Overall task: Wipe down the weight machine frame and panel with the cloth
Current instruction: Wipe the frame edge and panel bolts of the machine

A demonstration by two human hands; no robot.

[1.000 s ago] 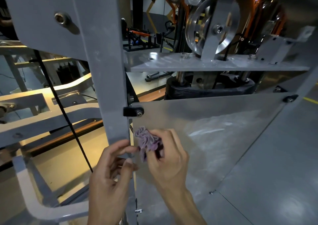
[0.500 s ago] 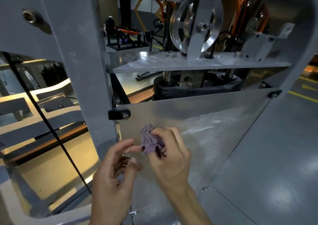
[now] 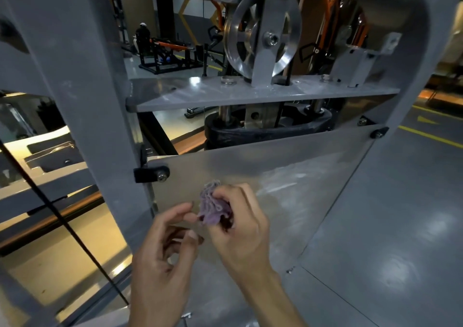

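Cloth (image 3: 213, 207): bunched, gripped in right hand (image 3: 240, 229) against panel (image 3: 288, 189); left hand (image 3: 162, 259) loosely curled, empty. Smears visible; wiping judged unfinished.

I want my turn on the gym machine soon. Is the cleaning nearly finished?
Hard to say. The shiny metal panel shows pale smeary streaks, perhaps from wiping. Right now the right hand holds the bunched purple cloth in front of that panel, with the left hand touching the cloth's edge. The grey upright frame post looks dusty, so it probably remains.
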